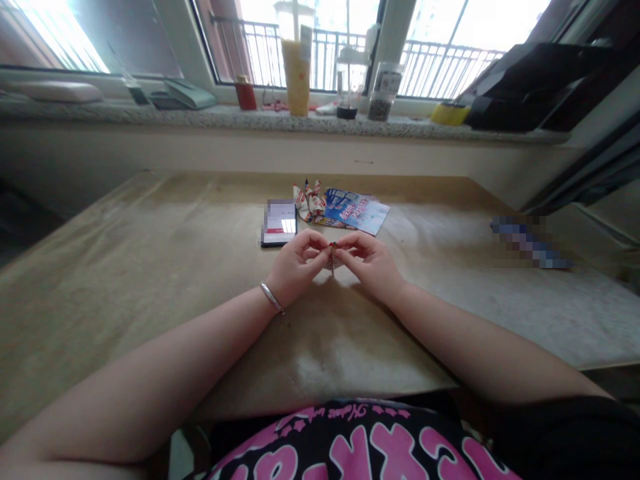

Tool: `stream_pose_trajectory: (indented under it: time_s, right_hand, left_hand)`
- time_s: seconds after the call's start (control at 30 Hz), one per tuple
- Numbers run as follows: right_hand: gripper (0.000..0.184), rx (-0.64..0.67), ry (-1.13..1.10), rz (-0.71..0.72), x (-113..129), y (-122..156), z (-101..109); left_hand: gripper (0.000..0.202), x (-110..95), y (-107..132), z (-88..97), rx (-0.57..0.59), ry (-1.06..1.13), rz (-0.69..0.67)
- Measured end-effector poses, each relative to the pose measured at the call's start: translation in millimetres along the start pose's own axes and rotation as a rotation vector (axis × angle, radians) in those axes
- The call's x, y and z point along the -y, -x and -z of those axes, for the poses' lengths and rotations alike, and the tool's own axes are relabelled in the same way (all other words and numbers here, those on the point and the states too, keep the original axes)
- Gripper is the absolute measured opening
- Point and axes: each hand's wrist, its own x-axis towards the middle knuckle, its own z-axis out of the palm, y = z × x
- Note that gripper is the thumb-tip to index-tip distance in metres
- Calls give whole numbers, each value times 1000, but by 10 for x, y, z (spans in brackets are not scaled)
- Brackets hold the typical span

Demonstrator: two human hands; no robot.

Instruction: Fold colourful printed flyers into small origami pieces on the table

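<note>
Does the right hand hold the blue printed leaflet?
No, the right hand and left hand pinch a small folded paper, while the blue printed leaflet lies farther off on the table.

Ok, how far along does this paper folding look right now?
Done, it seems: a cluster of folded red-and-white paper pieces sits beside the phone. In hand: a small red-and-white piece, pinched between the fingertips of the left hand and right hand. Left, possibly: the blue printed leaflets lie flat, apparently unfolded; whether they are part of this work cannot be told.
</note>
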Motion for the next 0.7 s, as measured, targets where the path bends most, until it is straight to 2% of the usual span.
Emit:
stream_pose_trajectory:
  time_s: [0.37, 0.57, 0.63, 0.7]
  right_hand:
    - [23, -5, 80, 77, -15, -9, 2]
    - [14, 18, 224, 216, 48, 21, 20]
    - [13, 23, 227, 226, 52, 25, 20]
    - [14, 22, 188, 190, 37, 22, 14]
  left_hand:
    - [16, -30, 2, 9, 20, -78, -47]
    - [3, -41, 13, 38, -25, -380, -243]
    - [2, -53, 14, 44, -26, -448, -304]
    - [3, -59, 13, 43, -33, -443, -306]
